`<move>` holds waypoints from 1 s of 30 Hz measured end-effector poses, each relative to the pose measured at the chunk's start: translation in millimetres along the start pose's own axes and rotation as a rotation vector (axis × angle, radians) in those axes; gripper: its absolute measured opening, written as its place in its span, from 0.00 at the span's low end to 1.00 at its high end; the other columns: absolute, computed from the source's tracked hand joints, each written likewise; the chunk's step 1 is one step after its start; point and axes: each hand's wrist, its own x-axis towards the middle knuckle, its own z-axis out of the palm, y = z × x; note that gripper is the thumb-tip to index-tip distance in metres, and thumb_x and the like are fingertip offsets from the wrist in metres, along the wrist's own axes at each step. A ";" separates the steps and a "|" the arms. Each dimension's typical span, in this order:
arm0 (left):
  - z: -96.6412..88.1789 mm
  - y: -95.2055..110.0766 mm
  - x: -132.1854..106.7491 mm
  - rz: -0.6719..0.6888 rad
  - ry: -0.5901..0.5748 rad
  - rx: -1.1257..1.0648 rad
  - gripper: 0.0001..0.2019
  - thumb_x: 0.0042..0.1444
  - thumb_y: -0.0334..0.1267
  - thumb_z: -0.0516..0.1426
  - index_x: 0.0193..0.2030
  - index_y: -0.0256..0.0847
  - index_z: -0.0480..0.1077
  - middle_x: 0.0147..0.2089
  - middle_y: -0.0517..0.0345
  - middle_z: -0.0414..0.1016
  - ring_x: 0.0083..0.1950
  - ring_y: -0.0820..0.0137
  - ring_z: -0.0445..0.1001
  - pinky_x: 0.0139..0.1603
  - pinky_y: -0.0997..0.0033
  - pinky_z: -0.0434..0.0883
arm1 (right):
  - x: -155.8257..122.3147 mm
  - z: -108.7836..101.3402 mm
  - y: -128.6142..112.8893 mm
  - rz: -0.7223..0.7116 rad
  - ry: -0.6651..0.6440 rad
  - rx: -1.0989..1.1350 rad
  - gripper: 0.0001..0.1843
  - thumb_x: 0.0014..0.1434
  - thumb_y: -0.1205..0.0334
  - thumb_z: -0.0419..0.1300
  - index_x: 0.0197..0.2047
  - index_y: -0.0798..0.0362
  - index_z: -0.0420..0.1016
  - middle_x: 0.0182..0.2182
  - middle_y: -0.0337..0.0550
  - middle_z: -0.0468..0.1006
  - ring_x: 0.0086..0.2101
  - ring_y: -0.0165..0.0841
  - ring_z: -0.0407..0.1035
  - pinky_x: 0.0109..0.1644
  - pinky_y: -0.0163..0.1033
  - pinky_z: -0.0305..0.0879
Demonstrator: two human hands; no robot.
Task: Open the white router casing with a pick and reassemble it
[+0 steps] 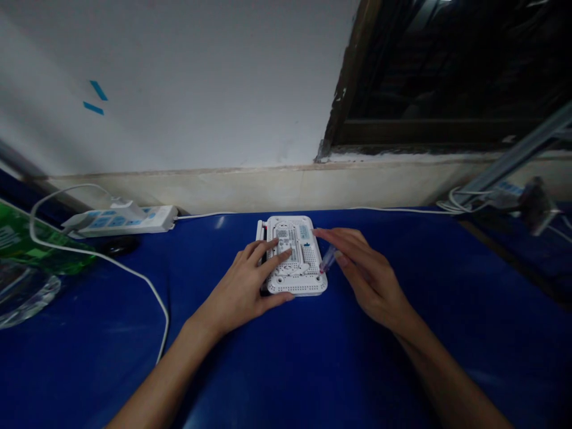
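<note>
A white router (295, 253) lies upside down on the blue table (313, 357), its vented underside and label facing up. My left hand (248, 286) rests on its left side, fingers spread flat over the casing and thumb along the near edge. My right hand (361, 271) is at the router's right edge and pinches a small, thin, translucent tool (328, 260) whose tip touches the casing. Folded white antennas show along the router's left side.
A white power strip (129, 219) with a plugged-in adapter sits at the back left; its white cable (152, 292) loops across the table. A green packet (27, 244) and clear plastic lie at the far left. More cables and a metal bar are at the back right.
</note>
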 end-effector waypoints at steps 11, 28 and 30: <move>1.4 0.0 1.2 -0.003 -0.010 0.003 0.37 0.60 0.59 0.61 0.73 0.52 0.58 0.74 0.46 0.55 0.72 0.46 0.56 0.67 0.37 0.63 | 0.1 1.0 1.7 -0.021 -0.004 -0.007 0.26 0.70 0.69 0.54 0.67 0.39 0.69 0.53 0.43 0.80 0.54 0.40 0.69 0.57 0.53 0.67; 0.3 0.9 0.7 -0.005 -0.016 0.001 0.37 0.61 0.60 0.60 0.73 0.50 0.58 0.74 0.46 0.54 0.72 0.47 0.55 0.69 0.40 0.62 | -1.8 7.1 1.0 -0.036 0.137 -0.034 0.14 0.62 0.67 0.67 0.50 0.43 0.81 0.35 0.40 0.74 0.38 0.35 0.69 0.40 0.43 0.69; 0.5 1.0 0.3 -0.013 -0.024 0.005 0.37 0.61 0.60 0.60 0.73 0.50 0.58 0.74 0.46 0.54 0.72 0.47 0.55 0.69 0.39 0.62 | -2.5 6.2 1.2 0.001 0.093 -0.044 0.15 0.65 0.66 0.64 0.54 0.44 0.79 0.40 0.43 0.73 0.43 0.36 0.70 0.45 0.44 0.70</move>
